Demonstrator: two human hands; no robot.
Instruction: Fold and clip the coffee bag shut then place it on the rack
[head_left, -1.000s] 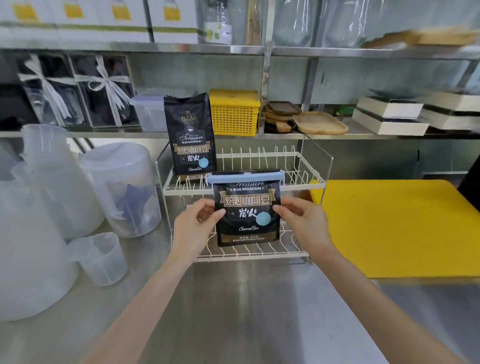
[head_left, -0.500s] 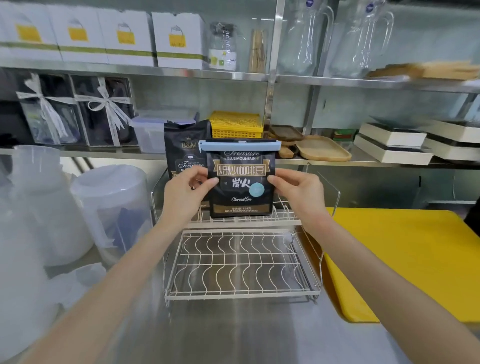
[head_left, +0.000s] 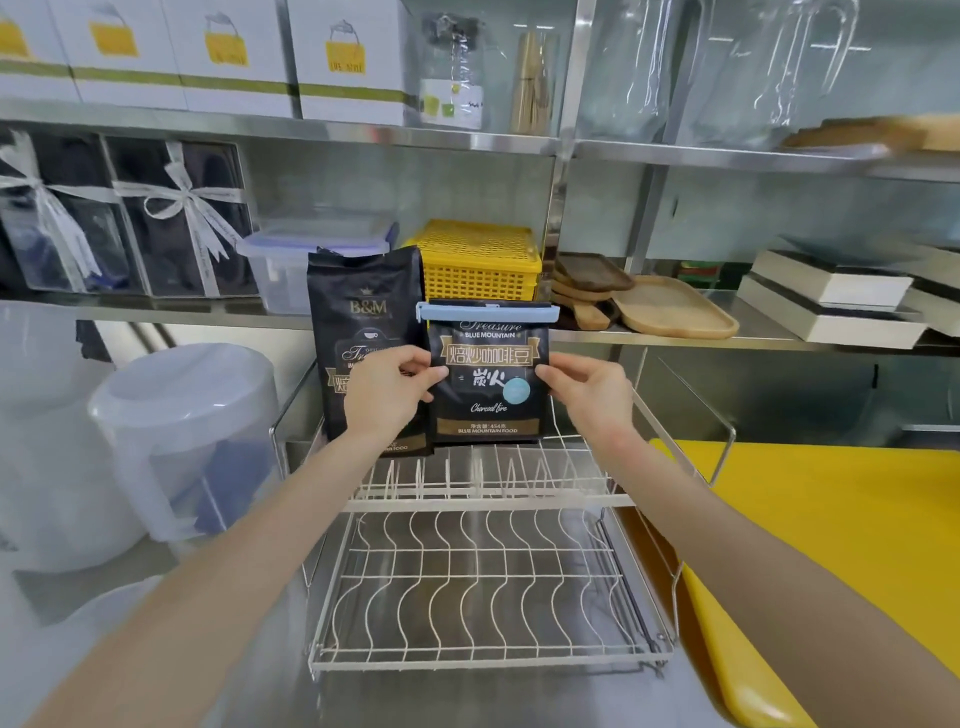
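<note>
A black coffee bag (head_left: 488, 395) with gold lettering stands upright on the upper tier of the white wire rack (head_left: 483, 499). Its top is folded down and held by a light blue clip (head_left: 487, 312). My left hand (head_left: 387, 395) grips the bag's left edge and my right hand (head_left: 589, 392) grips its right edge. A second, taller black coffee bag (head_left: 358, 322) stands unclipped on the same tier just to the left, partly hidden by my left hand.
The rack's lower tier (head_left: 483, 592) holds nothing. A yellow board (head_left: 841, 545) lies to the right. Frosted plastic pitchers (head_left: 176, 441) stand to the left. Behind are a yellow basket (head_left: 480, 262), wooden trays (head_left: 670, 306) and a clear lidded box (head_left: 311, 254) on steel shelves.
The clipped bag was lifted from in front of the lower tier up to the upper tier and now rests there beside the other bag, with both hands still on it.
</note>
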